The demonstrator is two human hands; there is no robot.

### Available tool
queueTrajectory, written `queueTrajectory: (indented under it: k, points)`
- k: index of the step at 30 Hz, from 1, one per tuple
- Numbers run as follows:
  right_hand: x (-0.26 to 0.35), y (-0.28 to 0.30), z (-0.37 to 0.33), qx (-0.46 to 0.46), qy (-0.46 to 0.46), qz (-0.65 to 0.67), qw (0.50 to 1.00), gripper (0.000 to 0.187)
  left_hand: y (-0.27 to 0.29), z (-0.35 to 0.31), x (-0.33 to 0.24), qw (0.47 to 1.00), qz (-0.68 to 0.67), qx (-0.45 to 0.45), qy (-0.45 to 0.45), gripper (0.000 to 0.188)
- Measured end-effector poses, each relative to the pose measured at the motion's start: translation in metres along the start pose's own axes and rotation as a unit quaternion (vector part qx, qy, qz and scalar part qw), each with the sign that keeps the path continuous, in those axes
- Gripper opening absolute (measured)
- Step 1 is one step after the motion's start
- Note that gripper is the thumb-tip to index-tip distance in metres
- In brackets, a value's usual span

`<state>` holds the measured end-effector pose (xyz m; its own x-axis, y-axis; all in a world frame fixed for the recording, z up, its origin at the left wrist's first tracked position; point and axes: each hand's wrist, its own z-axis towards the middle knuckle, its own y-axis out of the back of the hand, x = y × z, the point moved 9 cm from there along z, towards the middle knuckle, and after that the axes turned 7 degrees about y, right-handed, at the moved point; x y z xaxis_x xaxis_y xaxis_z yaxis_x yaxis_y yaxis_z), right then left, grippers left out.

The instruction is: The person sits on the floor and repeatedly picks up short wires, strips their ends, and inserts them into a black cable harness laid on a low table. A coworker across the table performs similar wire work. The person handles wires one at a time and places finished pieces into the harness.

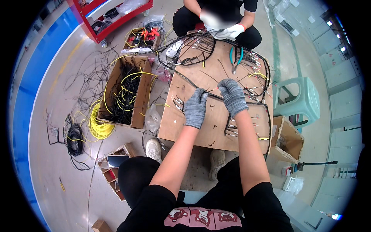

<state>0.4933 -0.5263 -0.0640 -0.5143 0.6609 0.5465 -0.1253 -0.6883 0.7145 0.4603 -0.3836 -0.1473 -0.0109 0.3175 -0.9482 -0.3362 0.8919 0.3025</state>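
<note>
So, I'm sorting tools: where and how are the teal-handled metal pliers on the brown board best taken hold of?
Probably around both curved teal handles, from above, at the far end of the metal pliers: the handles lie spread apart there, while the jaws point back toward the gray-gloved right hand.

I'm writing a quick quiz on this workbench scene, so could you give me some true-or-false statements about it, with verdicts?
1. The left hand and right hand wear grey gloves. True.
2. The teal pliers are in the right hand. False: the teal pliers lie on the board.
3. The stool is to the right of the board. True.
4. The yellow coil is on the board. False: the yellow coil is on the floor, to the left.
5. The co-worker opposite wears white gloves. True.
</note>
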Motion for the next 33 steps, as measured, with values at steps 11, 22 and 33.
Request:
queueTrajectory:
  k: [11,22,33]
  points:
    - [0.003,0.003,0.003,0.015,0.010,-0.006,1.000,0.004,-0.002,0.001,0.001,0.999,0.003,0.045,0.025,0.025]
    - [0.001,0.002,0.003,0.021,0.000,0.000,1.000,0.005,-0.002,0.001,0.000,0.999,0.007,0.040,0.017,0.024]
    - [0.004,-0.019,0.000,0.058,0.022,-0.054,0.997,0.007,-0.003,0.001,-0.002,0.999,0.033,0.021,-0.014,0.022]
